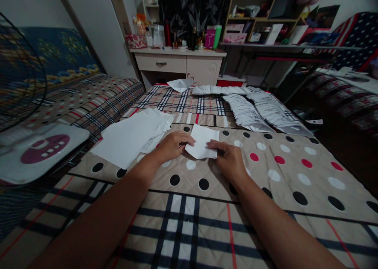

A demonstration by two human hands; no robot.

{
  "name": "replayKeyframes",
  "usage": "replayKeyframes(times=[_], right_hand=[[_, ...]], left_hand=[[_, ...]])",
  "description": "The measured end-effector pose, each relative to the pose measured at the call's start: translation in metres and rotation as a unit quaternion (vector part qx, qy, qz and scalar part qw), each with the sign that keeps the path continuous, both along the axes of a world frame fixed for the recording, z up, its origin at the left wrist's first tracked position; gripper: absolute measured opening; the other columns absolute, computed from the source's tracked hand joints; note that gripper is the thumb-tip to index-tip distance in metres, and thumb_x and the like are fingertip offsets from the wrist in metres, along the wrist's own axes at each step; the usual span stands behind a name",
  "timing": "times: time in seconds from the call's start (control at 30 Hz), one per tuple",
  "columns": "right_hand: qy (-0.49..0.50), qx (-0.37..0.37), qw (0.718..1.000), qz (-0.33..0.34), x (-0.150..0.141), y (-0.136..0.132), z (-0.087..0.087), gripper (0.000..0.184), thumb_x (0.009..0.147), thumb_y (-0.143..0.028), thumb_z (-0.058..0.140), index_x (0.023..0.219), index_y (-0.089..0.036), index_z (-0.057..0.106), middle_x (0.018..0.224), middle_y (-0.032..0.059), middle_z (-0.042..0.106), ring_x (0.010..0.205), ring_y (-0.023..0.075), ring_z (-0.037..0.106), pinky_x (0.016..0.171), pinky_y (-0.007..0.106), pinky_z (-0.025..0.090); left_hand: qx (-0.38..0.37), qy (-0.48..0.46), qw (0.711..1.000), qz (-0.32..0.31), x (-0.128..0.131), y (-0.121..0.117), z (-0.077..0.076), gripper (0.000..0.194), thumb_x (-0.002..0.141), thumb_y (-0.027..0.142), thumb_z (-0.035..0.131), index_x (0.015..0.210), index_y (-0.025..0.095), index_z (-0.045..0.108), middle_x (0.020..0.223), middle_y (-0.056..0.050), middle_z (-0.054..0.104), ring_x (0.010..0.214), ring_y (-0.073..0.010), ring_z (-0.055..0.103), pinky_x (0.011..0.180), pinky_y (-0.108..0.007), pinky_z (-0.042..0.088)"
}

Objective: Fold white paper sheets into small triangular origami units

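A small white sheet of paper (pixel 202 140), roughly square and perhaps folded, is held between my two hands just above the bedspread. My left hand (pixel 175 145) pinches its left edge, thumb and fingers together. At the right edge, my right hand (pixel 230 157) grips it between thumb and fingers. Left of my left hand lies a loose pile of larger white sheets (pixel 130 133), fanned unevenly. Farther off to the right, rows of folded white papers (pixel 246 111) stand packed tightly together. Another white paper (pixel 179 85) lies at the bed's far edge.
The patterned bedspread (pixel 183 206) spreads under my arms. Beyond the bed stands a white dresser (pixel 165 62) with bottles and boxes on top. A fan (pixel 20 72) and a white and purple panel (pixel 44 149) are at the left. A shelf desk (pixel 283 45) stands at the back right.
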State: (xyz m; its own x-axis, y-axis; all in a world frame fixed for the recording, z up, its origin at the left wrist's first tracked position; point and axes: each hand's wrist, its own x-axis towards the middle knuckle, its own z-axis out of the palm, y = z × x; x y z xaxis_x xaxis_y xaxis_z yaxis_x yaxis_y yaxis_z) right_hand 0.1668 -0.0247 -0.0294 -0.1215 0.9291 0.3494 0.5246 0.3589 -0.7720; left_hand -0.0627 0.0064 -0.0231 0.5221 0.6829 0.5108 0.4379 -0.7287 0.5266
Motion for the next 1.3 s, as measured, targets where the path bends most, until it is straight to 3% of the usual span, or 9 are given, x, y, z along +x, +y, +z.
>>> replayKeyframes(times=[0.13,0.3,0.43,0.57,0.7,0.9,1.1,1.3], right_hand=[[-0.043,-0.047,0.997,-0.048,0.002,0.002,0.003,0.022,0.083,-0.028,0.058,0.093,-0.023,0.076,0.085,0.0043,0.077,0.08,0.0239,0.071,0.072,0.033,0.052],[-0.066,-0.054,0.992,-0.09,-0.001,0.001,0.01,0.025,0.087,-0.036,0.054,0.087,-0.022,0.074,0.075,0.0033,0.073,0.07,0.0201,0.066,0.062,0.028,0.046],[-0.085,0.005,0.989,-0.117,-0.003,0.004,0.013,0.031,0.089,-0.039,0.05,0.077,-0.021,0.072,0.09,0.0066,0.071,0.078,0.0204,0.063,0.063,0.029,0.043],[-0.105,0.039,0.98,-0.167,-0.001,0.012,0.011,0.026,0.083,-0.038,0.057,0.069,-0.02,0.071,0.11,0.0084,0.067,0.084,0.0208,0.063,0.064,0.031,0.043],[-0.13,0.032,0.973,-0.19,0.001,0.023,0.01,0.023,0.076,-0.038,0.066,0.061,-0.02,0.066,0.103,0.0075,0.07,0.077,0.0195,0.063,0.062,0.03,0.04],[-0.179,-0.024,0.958,-0.223,-0.001,0.031,0.016,0.02,0.071,-0.041,0.069,0.065,-0.022,0.066,0.076,0.0046,0.07,0.063,0.0186,0.06,0.053,0.028,0.03],[-0.037,-0.07,0.974,-0.215,0.003,0.034,0.012,0.025,0.066,-0.044,0.072,0.061,-0.021,0.063,0.058,-0.0004,0.063,0.054,0.0153,0.055,0.049,0.026,0.03],[0.209,-0.072,0.968,-0.118,0.007,0.037,0.003,0.03,0.059,-0.041,0.079,0.059,-0.018,0.058,0.056,-0.0004,0.06,0.05,0.0122,0.05,0.047,0.024,0.037]], left_hand=[[-0.037,-0.003,0.998,0.054,0.007,-0.001,0.001,0.014,0.077,0.019,0.071,0.091,0.018,0.074,0.093,-0.007,0.073,0.094,-0.0209,0.065,0.088,-0.038,0.05],[-0.116,-0.027,0.986,0.117,0.013,0.005,-0.002,0.012,0.075,0.027,0.073,0.079,0.016,0.073,0.088,-0.005,0.07,0.083,-0.0181,0.064,0.077,-0.03,0.05],[-0.158,-0.04,0.976,0.144,0.018,0.012,-0.004,0.024,0.08,0.037,0.065,0.069,0.017,0.071,0.083,-0.004,0.069,0.075,-0.0162,0.063,0.068,-0.026,0.047],[-0.153,-0.006,0.964,0.219,0.026,0.016,0.0,0.025,0.077,0.041,0.067,0.067,0.018,0.071,0.069,-0.002,0.066,0.065,-0.0167,0.06,0.062,-0.027,0.043],[-0.139,0.062,0.946,0.285,0.033,0.02,0.009,0.028,0.073,0.046,0.069,0.066,0.02,0.07,0.063,-0.002,0.062,0.059,-0.0162,0.055,0.057,-0.028,0.037],[-0.104,0.069,0.95,0.288,0.033,0.031,0.005,0.025,0.064,0.041,0.079,0.062,0.019,0.066,0.081,-0.003,0.064,0.064,-0.0151,0.055,0.058,-0.028,0.039],[-0.126,-0.081,0.957,0.25,0.032,0.031,-0.005,0.019,0.065,0.034,0.079,0.073,0.02,0.068,0.094,-0.005,0.07,0.083,-0.0197,0.064,0.079,-0.034,0.051],[-0.242,-0.276,0.915,0.17,0.034,0.027,0.0,0.022,0.069,0.037,0.074,0.079,0.017,0.071,0.101,-0.006,0.073,0.091,-0.0197,0.067,0.081,-0.032,0.054]])
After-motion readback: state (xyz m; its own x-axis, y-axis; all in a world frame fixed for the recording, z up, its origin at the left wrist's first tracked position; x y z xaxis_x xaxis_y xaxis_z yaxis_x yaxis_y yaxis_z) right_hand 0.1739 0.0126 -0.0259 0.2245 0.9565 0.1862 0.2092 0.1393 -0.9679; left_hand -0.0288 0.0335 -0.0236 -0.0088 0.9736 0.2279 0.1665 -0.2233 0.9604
